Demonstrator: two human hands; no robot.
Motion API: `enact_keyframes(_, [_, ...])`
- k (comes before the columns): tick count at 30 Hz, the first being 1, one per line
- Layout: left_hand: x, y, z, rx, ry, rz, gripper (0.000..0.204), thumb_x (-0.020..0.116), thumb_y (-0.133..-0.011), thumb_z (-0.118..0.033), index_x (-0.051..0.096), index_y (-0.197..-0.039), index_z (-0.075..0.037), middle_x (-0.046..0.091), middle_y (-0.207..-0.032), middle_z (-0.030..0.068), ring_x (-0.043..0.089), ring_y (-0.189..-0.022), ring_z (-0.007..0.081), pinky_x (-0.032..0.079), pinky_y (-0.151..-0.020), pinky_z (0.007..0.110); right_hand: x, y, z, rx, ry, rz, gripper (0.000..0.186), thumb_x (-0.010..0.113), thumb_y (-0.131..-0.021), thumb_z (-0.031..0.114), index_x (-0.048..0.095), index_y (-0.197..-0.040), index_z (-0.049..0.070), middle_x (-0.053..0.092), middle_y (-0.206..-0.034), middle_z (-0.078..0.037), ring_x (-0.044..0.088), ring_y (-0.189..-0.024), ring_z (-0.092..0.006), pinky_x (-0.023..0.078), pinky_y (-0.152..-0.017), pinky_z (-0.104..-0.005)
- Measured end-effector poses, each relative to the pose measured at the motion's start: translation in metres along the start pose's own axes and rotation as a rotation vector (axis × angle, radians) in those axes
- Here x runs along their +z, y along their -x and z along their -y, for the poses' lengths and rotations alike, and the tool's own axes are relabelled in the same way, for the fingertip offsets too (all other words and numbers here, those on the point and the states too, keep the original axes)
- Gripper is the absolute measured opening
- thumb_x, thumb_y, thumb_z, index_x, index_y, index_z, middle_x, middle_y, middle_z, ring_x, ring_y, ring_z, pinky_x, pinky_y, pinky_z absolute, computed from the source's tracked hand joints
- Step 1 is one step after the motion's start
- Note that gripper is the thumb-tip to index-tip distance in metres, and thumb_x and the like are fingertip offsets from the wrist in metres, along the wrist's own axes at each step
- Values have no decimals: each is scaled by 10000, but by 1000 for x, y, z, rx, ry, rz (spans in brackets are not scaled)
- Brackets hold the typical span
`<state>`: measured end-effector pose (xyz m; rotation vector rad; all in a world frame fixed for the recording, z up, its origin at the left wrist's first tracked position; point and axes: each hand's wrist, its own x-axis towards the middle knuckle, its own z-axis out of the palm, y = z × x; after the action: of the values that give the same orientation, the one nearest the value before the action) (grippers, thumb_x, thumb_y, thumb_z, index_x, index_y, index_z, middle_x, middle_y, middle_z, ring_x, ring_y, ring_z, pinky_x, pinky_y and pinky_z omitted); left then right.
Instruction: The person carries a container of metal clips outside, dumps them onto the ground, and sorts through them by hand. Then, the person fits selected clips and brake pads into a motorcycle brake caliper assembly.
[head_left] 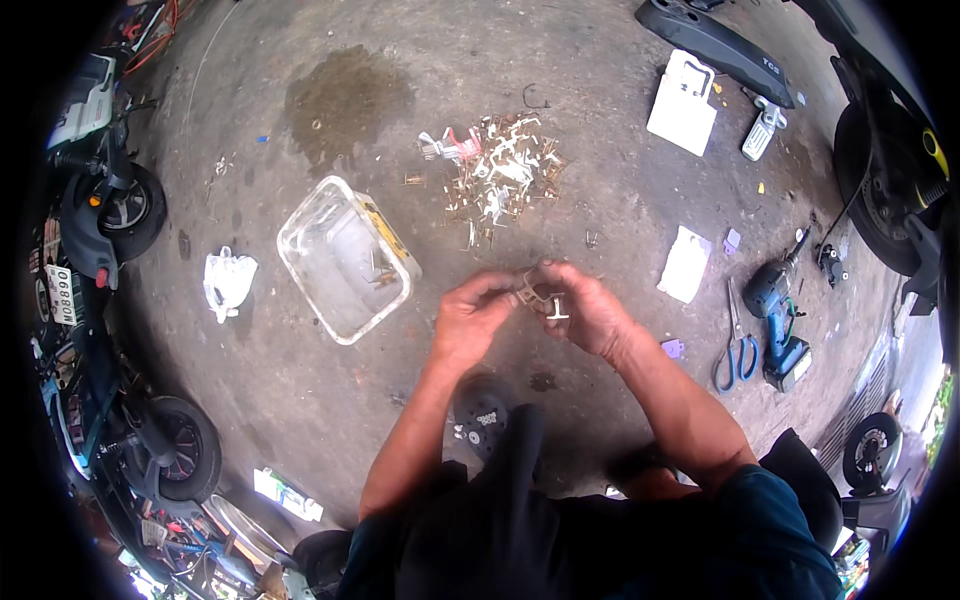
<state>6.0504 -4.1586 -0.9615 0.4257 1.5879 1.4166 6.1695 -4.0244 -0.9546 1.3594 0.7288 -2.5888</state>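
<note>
My left hand [470,322] pinches a small tan bent metal piece [532,294] from the left. My right hand [590,313] grips the same piece from the right, with a white I-shaped piece [556,308] among its fingers. Beyond my hands lies a loose heap of small white and rusty fasteners and bits [505,165], with a red-and-white bundle [462,143] at its left edge. To the left is a clear plastic tub [350,320] with a few small metal bits inside. Below my hands sits a dark round container [480,435] holding small parts.
Blue scissors [745,360], a cordless drill [780,320], white sheets [686,262] and a dark long plastic part [715,50] lie to the right. A white plastic bag [228,283] lies left. Scooters [120,220] and wheels [870,200] line both sides of the concrete floor [250,390].
</note>
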Motion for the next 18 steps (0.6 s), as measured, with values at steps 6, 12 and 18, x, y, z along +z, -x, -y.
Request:
enact_keyframes(6, [-4, 2, 2, -73, 48, -187, 165, 659, -844, -24, 676, -1006, 2, 675, -862, 32, 608, -758, 107, 501, -696, 245, -4, -2, -2, -70, 9, 93, 506, 443, -904, 532, 601, -1136, 111, 506, -834, 9, 470, -765, -127, 355, -652, -285])
enact_keyframes(12, [-7, 4, 0, -98, 118, -250, 184, 667, -817, -19, 672, -997, 23, 677, -838, 57, 600, -694, 108, 492, -631, 254, -6, -4, -3, -135, -25, 133, 498, 419, -920, 485, 604, -1125, 70, 528, -826, -7, 488, -763, -140, 368, -646, -299])
enact_keyframes(18, [-3, 6, 0, -138, 186, -273, 169, 679, -805, -29, 668, -965, 27, 673, -819, 67, 596, -651, 121, 480, -604, 256, -10, -8, -9, -248, -107, 131, 409, 473, -881, 344, 586, -1135, 44, 558, -884, -23, 507, -793, -153, 389, -676, -312])
